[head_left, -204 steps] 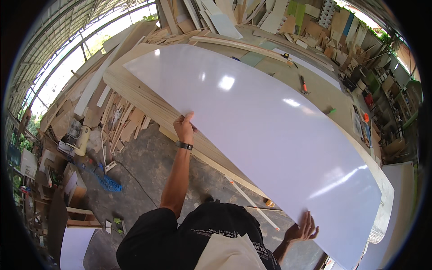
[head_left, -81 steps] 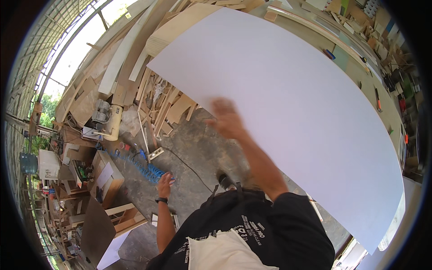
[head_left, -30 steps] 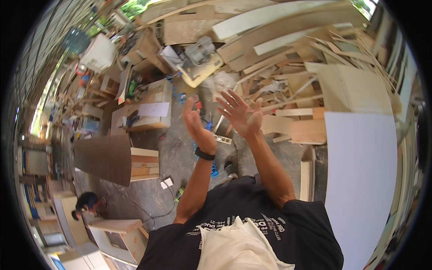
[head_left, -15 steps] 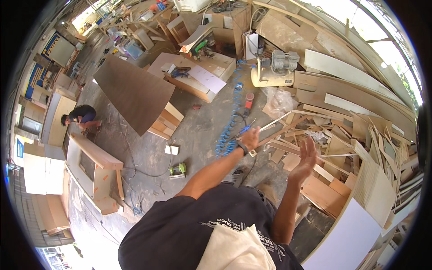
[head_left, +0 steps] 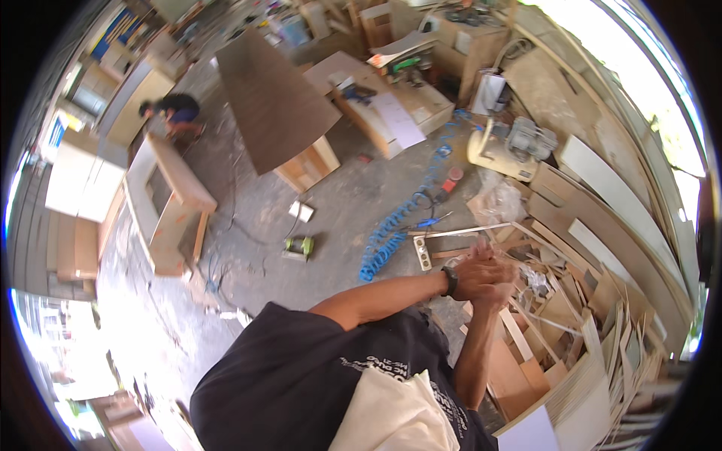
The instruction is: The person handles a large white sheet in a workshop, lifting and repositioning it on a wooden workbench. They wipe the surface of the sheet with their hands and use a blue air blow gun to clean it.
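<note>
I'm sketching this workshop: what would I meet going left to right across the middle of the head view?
Wooden frame, green tool, blue coiled hose, power strip, the person's two hands close together, long white board.

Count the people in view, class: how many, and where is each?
2: the wearer at bottom centre, and a crouching person at upper left, beyond a wooden frame. Others may be hidden.

We are holding our left hand and right hand together, both partly blurred, with our left arm crossing rightward and our right forearm pointing upward.
</note>
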